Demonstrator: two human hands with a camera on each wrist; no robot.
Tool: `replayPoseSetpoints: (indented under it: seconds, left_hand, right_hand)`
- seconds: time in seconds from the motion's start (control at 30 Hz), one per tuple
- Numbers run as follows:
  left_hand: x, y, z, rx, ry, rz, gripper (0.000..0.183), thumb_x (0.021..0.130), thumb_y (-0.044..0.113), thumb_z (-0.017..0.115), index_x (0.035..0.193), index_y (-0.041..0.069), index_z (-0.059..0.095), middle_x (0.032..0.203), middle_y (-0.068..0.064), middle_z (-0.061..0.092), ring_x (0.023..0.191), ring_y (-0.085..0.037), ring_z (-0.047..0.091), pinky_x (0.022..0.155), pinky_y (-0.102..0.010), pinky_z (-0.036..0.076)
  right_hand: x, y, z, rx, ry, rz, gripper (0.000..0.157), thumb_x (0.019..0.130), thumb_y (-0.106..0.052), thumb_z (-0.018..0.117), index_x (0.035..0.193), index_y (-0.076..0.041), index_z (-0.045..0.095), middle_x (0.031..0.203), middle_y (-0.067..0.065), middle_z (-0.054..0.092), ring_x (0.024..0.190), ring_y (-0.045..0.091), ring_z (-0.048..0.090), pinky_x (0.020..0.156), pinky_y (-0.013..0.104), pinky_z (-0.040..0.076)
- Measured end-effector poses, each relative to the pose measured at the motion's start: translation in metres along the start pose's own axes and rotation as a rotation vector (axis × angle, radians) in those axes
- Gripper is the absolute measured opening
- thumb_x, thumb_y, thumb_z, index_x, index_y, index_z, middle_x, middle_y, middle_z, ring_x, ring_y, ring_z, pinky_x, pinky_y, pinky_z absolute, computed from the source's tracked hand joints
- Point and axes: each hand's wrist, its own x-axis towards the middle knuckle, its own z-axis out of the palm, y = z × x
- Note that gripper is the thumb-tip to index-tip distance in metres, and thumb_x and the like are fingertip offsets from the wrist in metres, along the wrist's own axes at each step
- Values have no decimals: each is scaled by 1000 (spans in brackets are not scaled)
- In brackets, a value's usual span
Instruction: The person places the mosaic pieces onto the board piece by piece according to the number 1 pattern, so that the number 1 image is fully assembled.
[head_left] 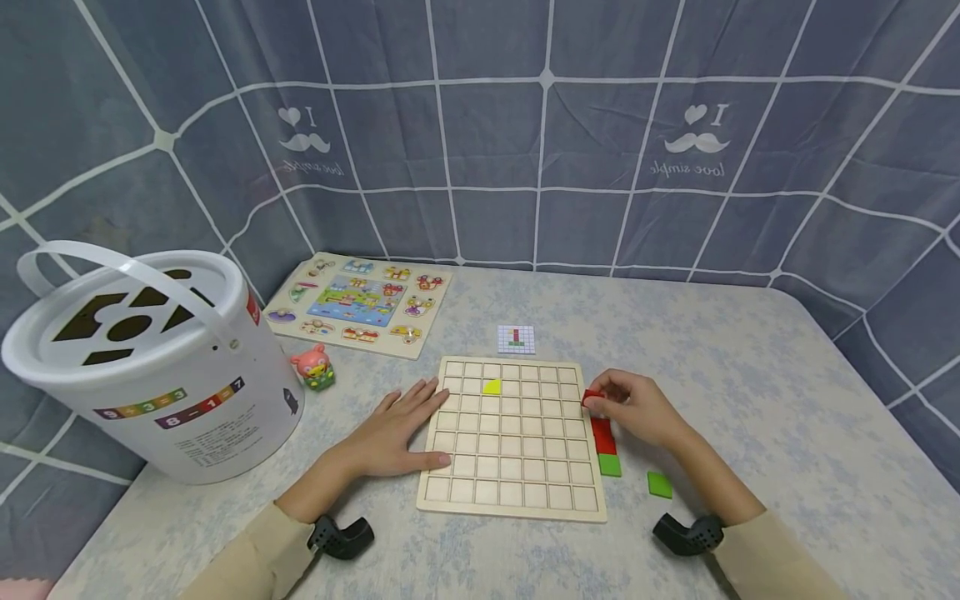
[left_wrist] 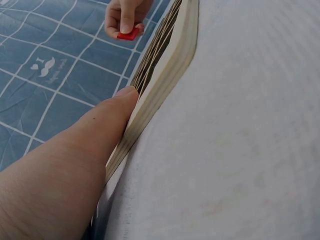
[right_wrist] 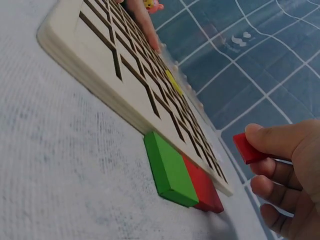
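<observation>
A wooden grid board (head_left: 517, 496) lies flat on the table, with one yellow tile (head_left: 492, 387) in a cell near its far left. My left hand (head_left: 393, 437) rests at the board's left side, fingers straight and spread, fingertips and thumb over its edge. Thumb and fingers of my right hand (head_left: 637, 408) pinch a red tile (right_wrist: 246, 148) above the table, just off the board's right edge. Below that hand, red (head_left: 603, 436) and green (head_left: 609, 465) tiles lie in a row against the board. Another green tile (head_left: 660, 485) sits apart, nearer the right wrist.
A small pattern card (head_left: 516, 339) lies beyond the board's far edge. To the left stand a white lidded bucket (head_left: 202, 408), a pink-and-green toy figure (head_left: 315, 368) and a picture puzzle board (head_left: 356, 304). A grey-blue checked curtain (head_left: 495, 142) hangs behind the table.
</observation>
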Motion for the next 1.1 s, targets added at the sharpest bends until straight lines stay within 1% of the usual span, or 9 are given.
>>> replayPoseSetpoints:
  seconds: [0.37,0.67,0.83,0.97,1.1]
  left_hand:
    - [1,-1,0,3,-2,2,94,87,63,60,157,13,23,161,-11,14,148,-29,8,114,-57,7]
    - [2,-1,1,9,-3,-6,94,86,65,59,157,14,23,162,-11,14,148,-28,8,114,-57,8]
    - [2,-1,1,15,-2,-6,94,86,65,59,157,14,23,162,-11,14,148,-28,8,114,-57,8]
    - [2,-1,1,13,-2,-8,94,86,65,59,157,14,23,162,-11,14,148,-28,8,114,-57,8]
    - [1,-1,1,8,-4,-9,94,86,64,59,157,14,23,162,-11,14,148,-28,8,114,-56,8]
  right_hand:
    - [2,-13,5,8,-24,-35,13,87,-18,76,94,-10,68,76,0,55,75,20,50,64,28,42]
    - [13,-18,13,-37,-54,-80,12,89,-18,74,95,-12,67,77,-2,54,75,20,50,64,29,42]
    - [19,-25,18,-27,-69,-91,10,90,-19,73,95,-12,67,78,-3,55,75,20,51,67,31,44]
    - [25,-27,23,-26,-74,-126,11,90,-19,72,96,-10,68,79,-3,56,75,19,50,67,32,44]
    - [30,-28,29,2,-89,-150,11,91,-17,72,96,-8,68,80,-2,57,73,18,50,66,31,43]
